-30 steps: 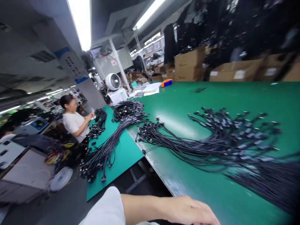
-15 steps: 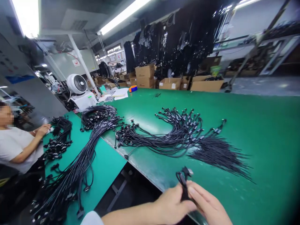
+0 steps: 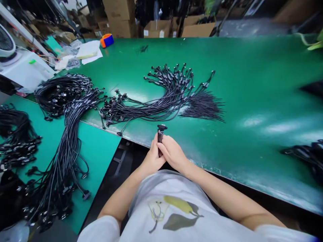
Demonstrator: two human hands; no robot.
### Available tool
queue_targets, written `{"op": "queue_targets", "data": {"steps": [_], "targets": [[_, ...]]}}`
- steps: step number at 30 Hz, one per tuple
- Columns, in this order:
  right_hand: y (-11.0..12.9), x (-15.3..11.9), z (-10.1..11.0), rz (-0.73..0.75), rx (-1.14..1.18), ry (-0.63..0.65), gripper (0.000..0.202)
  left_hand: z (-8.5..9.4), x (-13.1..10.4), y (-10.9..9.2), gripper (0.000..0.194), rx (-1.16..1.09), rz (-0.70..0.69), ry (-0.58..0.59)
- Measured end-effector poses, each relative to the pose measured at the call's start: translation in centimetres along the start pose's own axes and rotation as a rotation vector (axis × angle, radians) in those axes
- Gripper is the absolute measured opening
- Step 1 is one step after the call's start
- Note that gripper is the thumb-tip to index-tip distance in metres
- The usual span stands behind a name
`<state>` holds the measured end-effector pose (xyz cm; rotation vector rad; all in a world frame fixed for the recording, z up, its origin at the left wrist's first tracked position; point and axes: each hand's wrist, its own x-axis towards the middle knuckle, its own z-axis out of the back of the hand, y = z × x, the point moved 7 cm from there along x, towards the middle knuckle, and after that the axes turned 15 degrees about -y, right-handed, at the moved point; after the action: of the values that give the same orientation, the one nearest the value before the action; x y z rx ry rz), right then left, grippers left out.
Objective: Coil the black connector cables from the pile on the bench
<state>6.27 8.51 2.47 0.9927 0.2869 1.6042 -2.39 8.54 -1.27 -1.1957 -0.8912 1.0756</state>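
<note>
My left hand (image 3: 152, 158) and my right hand (image 3: 174, 152) are together at the table's near edge, close to my shirt. Between them they grip a folded black cable (image 3: 160, 136), whose connector end points up above the fingers. The part of it lower down is hidden in my palms. Beyond the hands lies a bundle of black cables (image 3: 153, 112) with connectors at both ends. At its right end is a fanned pile of thin black strips (image 3: 207, 107), which look like cable ties.
More cable bundles lie on the green table, one coiled (image 3: 63, 87) and one long (image 3: 70, 134) across the left section. Dark cables (image 3: 308, 154) sit at the right edge. Papers (image 3: 89, 50), an orange and blue roll (image 3: 107, 40) and a fan (image 3: 6, 42) are back left. Cardboard boxes (image 3: 158, 28) stand behind.
My view has tilted down and turned right, bringing my shirt and both arms into sight. The hands still hold the folded cable; its connector end now stands more upright.
</note>
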Motion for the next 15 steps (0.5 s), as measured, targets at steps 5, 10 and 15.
{"op": "queue_targets", "data": {"steps": [5, 10, 15], "targets": [[-5.0, -1.7, 3.9, -0.264, 0.079, -0.131, 0.028, -3.5, 0.6, 1.2, 0.081, -0.069, 0.052, 0.209], [-14.8, -5.3, 15.8, -0.583, -0.470, -0.226, 0.031, -6.1, 1.0, 3.3, 0.049, 0.000, 0.183, 0.316], [-20.1, -11.3, 35.3, -0.600, -1.121, -0.676, 0.042, -6.0, 2.7, 5.2, 0.052, -0.005, 0.258, 0.238]]}}
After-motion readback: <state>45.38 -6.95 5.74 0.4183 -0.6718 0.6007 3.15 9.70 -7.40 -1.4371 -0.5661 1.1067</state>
